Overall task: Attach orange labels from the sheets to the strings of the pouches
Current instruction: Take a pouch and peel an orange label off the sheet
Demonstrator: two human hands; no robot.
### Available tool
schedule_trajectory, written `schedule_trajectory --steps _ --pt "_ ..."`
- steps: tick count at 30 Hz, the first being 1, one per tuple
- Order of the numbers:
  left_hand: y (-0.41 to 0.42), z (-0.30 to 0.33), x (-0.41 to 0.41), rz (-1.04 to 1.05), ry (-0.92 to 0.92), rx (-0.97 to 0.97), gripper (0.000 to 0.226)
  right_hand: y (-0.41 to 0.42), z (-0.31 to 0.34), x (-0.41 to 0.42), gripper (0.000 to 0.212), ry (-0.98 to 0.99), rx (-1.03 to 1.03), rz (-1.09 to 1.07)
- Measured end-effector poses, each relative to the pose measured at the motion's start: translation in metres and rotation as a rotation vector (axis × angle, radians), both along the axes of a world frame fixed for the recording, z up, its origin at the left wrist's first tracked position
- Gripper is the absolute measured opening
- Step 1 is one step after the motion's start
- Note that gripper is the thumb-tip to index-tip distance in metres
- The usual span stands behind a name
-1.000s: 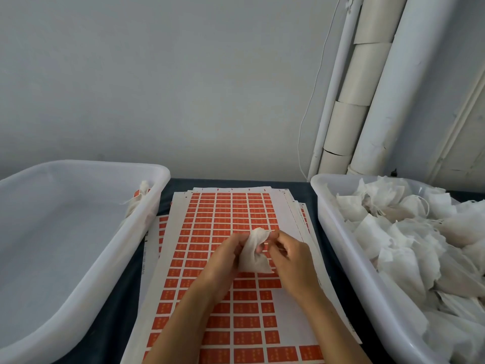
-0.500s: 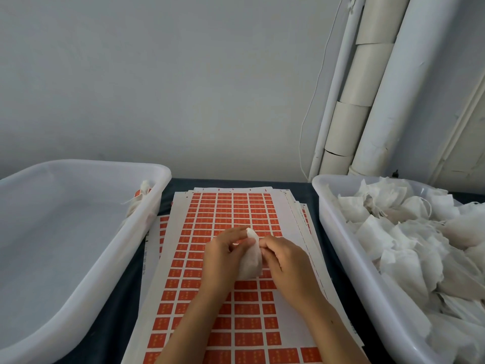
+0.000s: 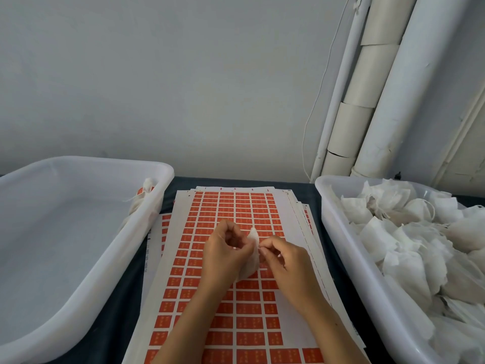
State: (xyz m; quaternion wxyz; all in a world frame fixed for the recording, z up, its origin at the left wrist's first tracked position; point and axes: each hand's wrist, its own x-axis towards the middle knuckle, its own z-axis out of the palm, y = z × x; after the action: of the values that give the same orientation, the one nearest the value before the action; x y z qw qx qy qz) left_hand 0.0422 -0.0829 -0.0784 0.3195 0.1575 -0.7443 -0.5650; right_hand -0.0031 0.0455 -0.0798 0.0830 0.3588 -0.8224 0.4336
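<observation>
A small white pouch [image 3: 252, 254] hangs between my two hands above the stack of orange label sheets [image 3: 236, 214]. My left hand [image 3: 223, 253] grips the pouch's left side with curled fingers. My right hand [image 3: 284, 261] pinches its right edge, at the thin string end, between thumb and forefinger. The string itself is too fine to make out. The top sheet shows rows of orange labels, with blank gaps along its right column.
A white tub [image 3: 338, 206] on the right is heaped with white pouches [image 3: 409, 232]. A white tub [image 3: 86, 261] on the left holds one pouch with an orange label [image 3: 143, 192] at its far right corner. White pipes [image 3: 367, 106] run up the wall behind.
Both hands have stayed over the sheet's middle. The pouch has been turned from a flat face toward me to an edge-on sliver. My right fingers have come to a pinch at its edge.
</observation>
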Motion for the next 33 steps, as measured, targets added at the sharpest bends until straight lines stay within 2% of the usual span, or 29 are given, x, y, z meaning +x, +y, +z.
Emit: schedule_trajectory --steps 6,9,11,13,15,17,19,23,27,30,33 --pt "-0.005 -0.004 0.000 -0.199 -0.165 0.233 0.040 0.000 -0.002 -0.005 0.012 -0.138 -0.085 -0.062" --pt "-0.001 -0.003 0.001 -0.245 -0.265 0.108 0.044 0.000 -0.003 -0.008 0.008 -0.204 -0.162 -0.102" --pt "0.004 -0.004 0.001 -0.290 -0.296 -0.029 0.032 0.001 -0.002 -0.009 0.009 -0.227 -0.246 -0.123" --pt "0.008 -0.002 0.004 -0.318 -0.294 -0.061 0.016 0.002 0.000 -0.009 0.010 -0.239 -0.339 -0.153" --pt "0.008 -0.001 0.006 -0.355 -0.284 0.011 0.013 0.004 0.001 -0.010 0.010 -0.246 -0.423 -0.209" --pt "0.008 0.002 0.010 -0.408 -0.274 0.202 0.018 0.008 0.001 -0.012 0.011 -0.244 -0.452 -0.258" --pt "0.008 0.007 0.012 -0.454 -0.265 0.371 0.024 0.009 0.000 -0.014 0.011 -0.223 -0.383 -0.263" --pt "0.007 0.010 0.011 -0.503 -0.118 0.481 0.023 0.002 -0.003 -0.009 0.005 -0.116 -0.162 -0.178" --pt "0.008 0.009 0.010 -0.450 -0.083 0.432 0.034 -0.003 -0.004 -0.004 0.010 0.030 -0.045 -0.105" --pt "0.009 0.008 0.010 -0.416 -0.093 0.405 0.033 -0.003 -0.004 -0.002 0.016 0.034 -0.028 -0.097" --pt "0.007 0.008 0.009 -0.378 -0.068 0.337 0.030 -0.002 -0.002 -0.001 0.010 0.025 -0.068 -0.102"
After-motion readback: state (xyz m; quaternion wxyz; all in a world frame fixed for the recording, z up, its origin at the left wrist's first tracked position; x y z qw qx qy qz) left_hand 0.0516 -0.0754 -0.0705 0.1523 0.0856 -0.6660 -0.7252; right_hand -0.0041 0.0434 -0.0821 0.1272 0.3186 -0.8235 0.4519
